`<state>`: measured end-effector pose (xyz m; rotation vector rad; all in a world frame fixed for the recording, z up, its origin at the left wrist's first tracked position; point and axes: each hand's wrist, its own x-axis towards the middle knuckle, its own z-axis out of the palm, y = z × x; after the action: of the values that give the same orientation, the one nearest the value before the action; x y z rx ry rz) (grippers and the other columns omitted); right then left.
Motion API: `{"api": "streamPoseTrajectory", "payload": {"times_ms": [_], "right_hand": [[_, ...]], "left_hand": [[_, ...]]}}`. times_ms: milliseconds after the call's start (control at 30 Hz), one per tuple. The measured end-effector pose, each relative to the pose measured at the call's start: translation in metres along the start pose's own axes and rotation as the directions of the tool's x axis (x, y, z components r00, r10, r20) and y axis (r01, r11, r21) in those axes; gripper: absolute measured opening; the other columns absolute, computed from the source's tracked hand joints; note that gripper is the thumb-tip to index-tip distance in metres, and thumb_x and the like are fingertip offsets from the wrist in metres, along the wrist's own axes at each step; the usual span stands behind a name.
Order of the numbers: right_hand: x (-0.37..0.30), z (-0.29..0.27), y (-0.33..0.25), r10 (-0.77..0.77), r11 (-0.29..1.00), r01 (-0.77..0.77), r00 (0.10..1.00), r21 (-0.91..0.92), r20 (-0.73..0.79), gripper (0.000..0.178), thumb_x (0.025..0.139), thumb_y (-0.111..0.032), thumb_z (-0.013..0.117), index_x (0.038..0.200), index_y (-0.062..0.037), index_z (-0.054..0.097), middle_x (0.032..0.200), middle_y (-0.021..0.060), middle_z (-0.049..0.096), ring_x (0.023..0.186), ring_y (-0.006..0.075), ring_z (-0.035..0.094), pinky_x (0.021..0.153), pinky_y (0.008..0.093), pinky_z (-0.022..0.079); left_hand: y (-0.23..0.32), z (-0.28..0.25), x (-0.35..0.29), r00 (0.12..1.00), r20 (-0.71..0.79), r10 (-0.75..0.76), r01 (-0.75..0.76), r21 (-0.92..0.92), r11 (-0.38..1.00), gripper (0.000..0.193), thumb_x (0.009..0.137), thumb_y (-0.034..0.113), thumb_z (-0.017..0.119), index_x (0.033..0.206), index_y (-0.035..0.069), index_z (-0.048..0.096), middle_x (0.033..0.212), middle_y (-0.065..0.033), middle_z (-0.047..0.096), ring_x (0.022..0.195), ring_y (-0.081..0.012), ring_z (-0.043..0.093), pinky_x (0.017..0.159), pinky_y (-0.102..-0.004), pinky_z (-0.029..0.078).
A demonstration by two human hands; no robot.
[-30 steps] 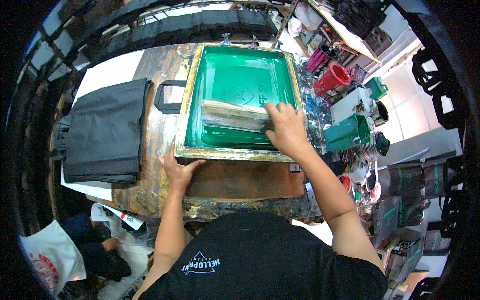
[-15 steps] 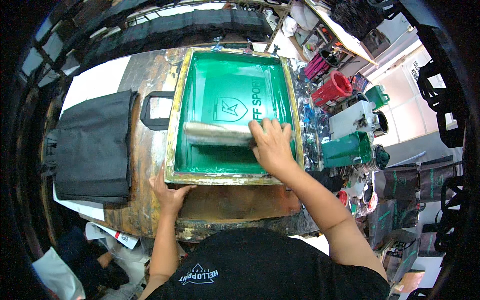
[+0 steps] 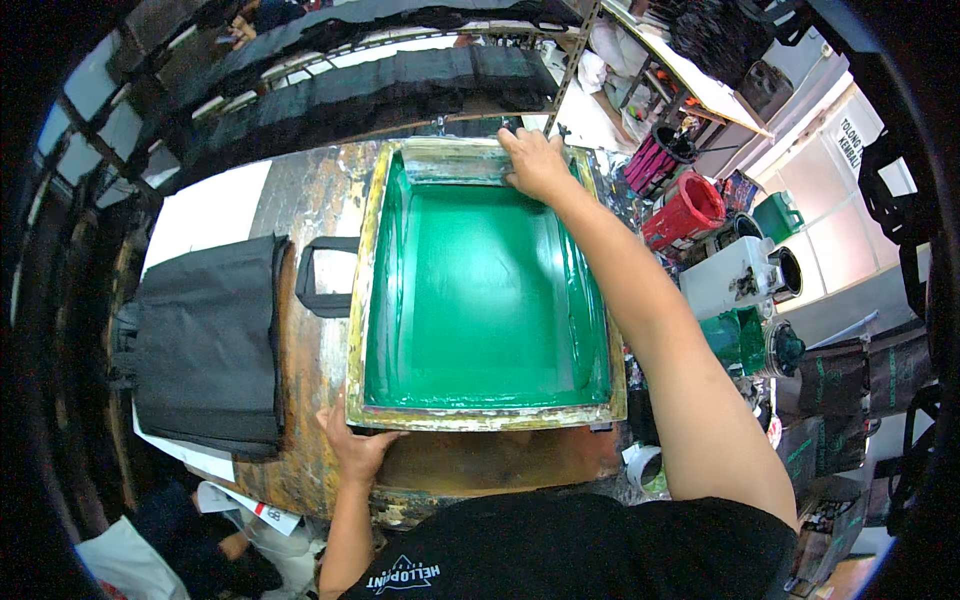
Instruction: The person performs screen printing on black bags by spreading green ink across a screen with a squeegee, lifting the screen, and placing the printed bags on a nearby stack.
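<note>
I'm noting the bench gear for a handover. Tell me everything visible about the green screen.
The green screen is a rectangular, wooden-looking frame, its yellowish rim paint-streaked, around a panel coated in glossy green, thicker along the sides. It lies over the stained table; whether its near edge is slightly raised is unclear. The left hand touches its near left corner; the right hand grips a squeegee at its far end. A black strap meets its left edge.
</note>
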<state>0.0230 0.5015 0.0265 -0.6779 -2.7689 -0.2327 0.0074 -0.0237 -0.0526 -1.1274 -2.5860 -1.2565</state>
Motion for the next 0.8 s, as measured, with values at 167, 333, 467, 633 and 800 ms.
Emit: {"api": "streamPoseTrajectory", "payload": {"times_ms": [167, 333, 467, 633, 800], "right_hand": [[0.037, -0.014, 0.011, -0.005, 0.997, -0.014, 0.971, 0.078, 0.239, 0.067, 0.079, -0.025, 0.083, 0.138, -0.016, 0.05, 0.125, 0.0126, 0.065, 0.122, 0.0353, 0.061, 0.095, 0.0634, 0.045], [0.026, -0.023, 0.011, -0.012, 0.996, 0.004, 0.996, 0.09, 0.092, 0.07, 0.078, -0.027, 0.085, 0.137, -0.0157, 0.05, 0.124, 0.0133, 0.065, 0.123, 0.0359, 0.061, 0.095, 0.0634, 0.046], [0.003, -0.018, 0.002, 0.023, 0.997, -0.03, 0.995, -0.069, -0.098, 0.06, 0.08, -0.016, 0.079, 0.135, -0.0188, 0.054, 0.117, 0.0098, 0.065, 0.115, 0.0307, 0.062, 0.093, 0.0583, 0.045], [-0.013, 0.011, -0.016, 0.034, 0.988, -0.061, 0.982, -0.139, -0.185, 0.053, 0.08, -0.014, 0.074, 0.132, -0.0192, 0.06, 0.11, 0.0056, 0.062, 0.107, 0.0255, 0.059, 0.086, 0.0481, 0.042], [-0.005, 0.016, -0.032, 0.016, 0.994, -0.044, 0.962, -0.099, -0.271, 0.04, 0.086, -0.013, 0.066, 0.126, -0.018, 0.063, 0.104, 0.0064, 0.063, 0.101, 0.0271, 0.062, 0.086, 0.0455, 0.044]], "left_hand": [[-0.001, -0.009, 0.003, 0.999, 0.037, -0.03, 0.025, 0.115, 0.993, 0.101, 0.046, 0.055, 0.098, 0.127, 0.004, 0.066, 0.112, -0.0142, 0.051, 0.112, -0.0367, 0.051, 0.101, -0.0494, 0.034], [0.027, -0.027, 0.032, 0.993, 0.093, 0.077, -0.101, 0.292, 0.951, 0.118, 0.05, 0.072, 0.091, 0.144, 0.008, 0.06, 0.13, -0.0184, 0.049, 0.122, -0.04, 0.049, 0.109, -0.0573, 0.034], [0.058, -0.01, 0.134, 0.941, 0.108, 0.321, -0.332, 0.101, 0.938, 0.107, 0.065, 0.075, 0.082, 0.145, 0.008, 0.059, 0.136, -0.0204, 0.053, 0.129, -0.0402, 0.049, 0.11, -0.056, 0.034], [0.108, 0.082, 0.287, 0.811, 0.013, 0.584, -0.575, 0.195, 0.794, 0.082, 0.082, 0.067, 0.074, 0.134, 0.005, 0.065, 0.13, -0.0201, 0.058, 0.125, -0.0389, 0.053, 0.106, -0.0517, 0.04], [0.103, 0.159, 0.362, 0.833, 0.171, 0.526, -0.541, 0.451, 0.71, 0.069, 0.087, 0.067, 0.068, 0.114, 0.003, 0.068, 0.112, -0.0172, 0.065, 0.107, -0.037, 0.061, 0.093, -0.0475, 0.045]]}}
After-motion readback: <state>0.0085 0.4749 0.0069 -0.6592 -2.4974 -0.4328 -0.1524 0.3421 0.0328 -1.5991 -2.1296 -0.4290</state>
